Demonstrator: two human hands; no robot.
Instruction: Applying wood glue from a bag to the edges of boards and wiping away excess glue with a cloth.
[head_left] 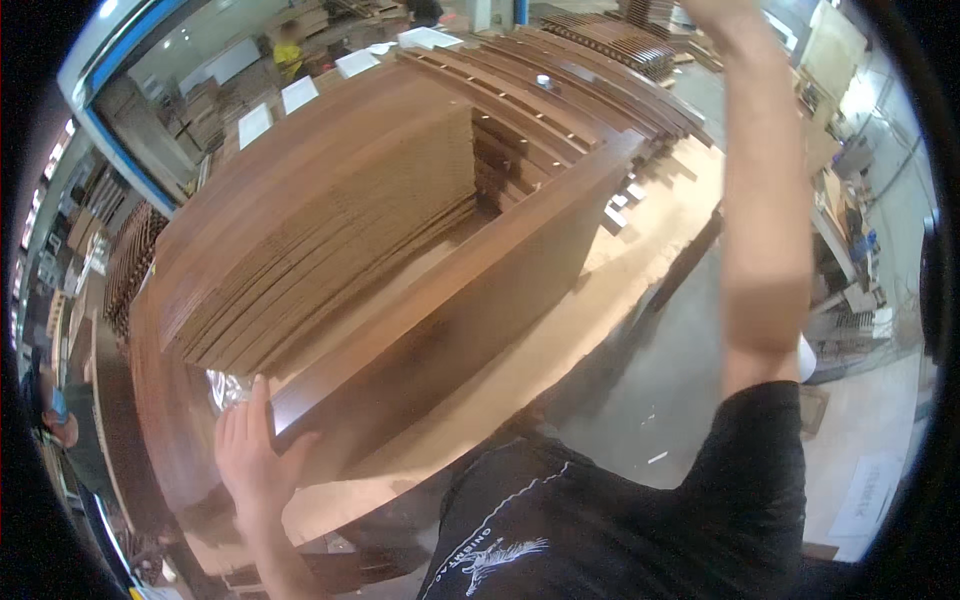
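My left hand (250, 450) rests at the near left corner of a large brown wooden piece. Its fingers are stretched out and its thumb is spread, with nothing gripped. Beside the fingertips lies a crumpled clear plastic bag (226, 386). A brown board (440, 320) stands on edge in front of me, running from that hand toward the far right. Behind it, across a gap, is a row of brown panels (350, 210) packed close together. My right arm is raised high; the right hand (722, 14) is cut off by the upper edge, so its fingers are hidden.
A pale cardboard-coloured sheet (640, 240) lies under the boards. Many brown slats (560, 80) are laid side by side at the far end, with a small white round object (543, 81) on them. A person (62, 425) is at the far left, another in yellow (287, 58) farther back.
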